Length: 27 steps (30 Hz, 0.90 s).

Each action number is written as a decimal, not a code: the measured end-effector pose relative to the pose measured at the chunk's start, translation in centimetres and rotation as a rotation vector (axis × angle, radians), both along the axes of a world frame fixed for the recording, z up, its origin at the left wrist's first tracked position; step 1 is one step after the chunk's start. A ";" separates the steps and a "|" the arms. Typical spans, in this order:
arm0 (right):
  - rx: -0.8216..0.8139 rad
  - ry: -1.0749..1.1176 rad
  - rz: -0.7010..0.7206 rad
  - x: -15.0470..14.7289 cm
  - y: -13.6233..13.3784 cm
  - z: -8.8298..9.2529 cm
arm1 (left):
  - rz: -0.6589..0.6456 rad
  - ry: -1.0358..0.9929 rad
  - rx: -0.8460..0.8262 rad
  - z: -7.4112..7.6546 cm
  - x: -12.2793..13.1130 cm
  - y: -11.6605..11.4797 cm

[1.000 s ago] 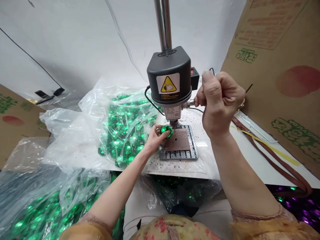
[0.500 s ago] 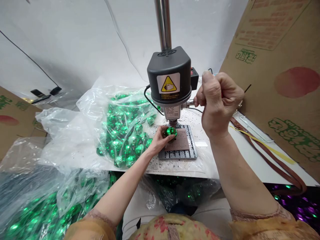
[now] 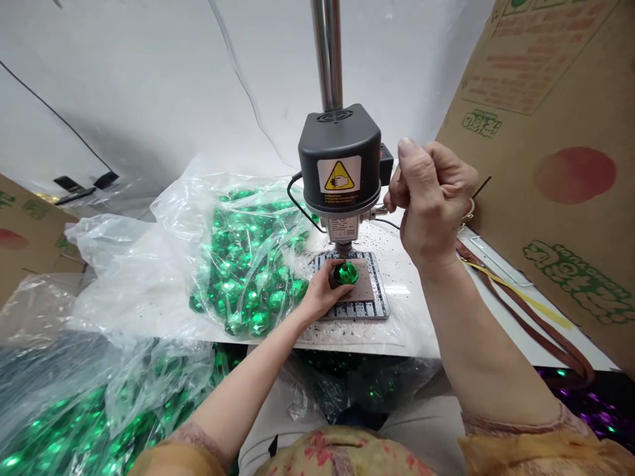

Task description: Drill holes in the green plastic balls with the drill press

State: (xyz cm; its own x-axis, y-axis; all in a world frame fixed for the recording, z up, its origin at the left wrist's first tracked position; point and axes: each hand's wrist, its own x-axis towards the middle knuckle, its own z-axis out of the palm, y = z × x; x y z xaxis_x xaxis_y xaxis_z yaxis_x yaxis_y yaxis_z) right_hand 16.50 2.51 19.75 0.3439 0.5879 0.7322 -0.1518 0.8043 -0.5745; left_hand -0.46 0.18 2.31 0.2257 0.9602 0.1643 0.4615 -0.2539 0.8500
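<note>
My left hand is closed around one side of a shiny green faceted ball, its thumb toward me. The ball sits over a brown pad on the slotted metal base of a small drill press. Just behind and above the ball is the drill chuck; the bit cannot be made out. To the right of the black motor housing, my right hand makes a fist around the metal feed lever, whose outer end the fingers hide.
Left of the press lies a clear plastic bag full of green balls; another bag of them is lower left. Dark shavings litter the white table. A cardboard box stands at right, near a brown strap.
The ball in my left hand has shifted slightly toward me and turned; the dark spots on its top no longer show. My right hand stays at the lever. The view has tilted a little.
</note>
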 end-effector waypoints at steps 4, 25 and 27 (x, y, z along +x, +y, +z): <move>0.004 -0.006 0.003 0.0 -0.2 0.0 | 0.026 0.037 0.029 0.0 0.2 -0.2; 0.225 0.002 -0.235 -0.7 -1.4 -5.1 | 0.022 0.056 0.012 -0.1 0.0 0.0; 0.229 0.005 -0.256 -0.7 -1.4 -5.4 | 0.020 0.052 0.014 -0.1 0.0 0.0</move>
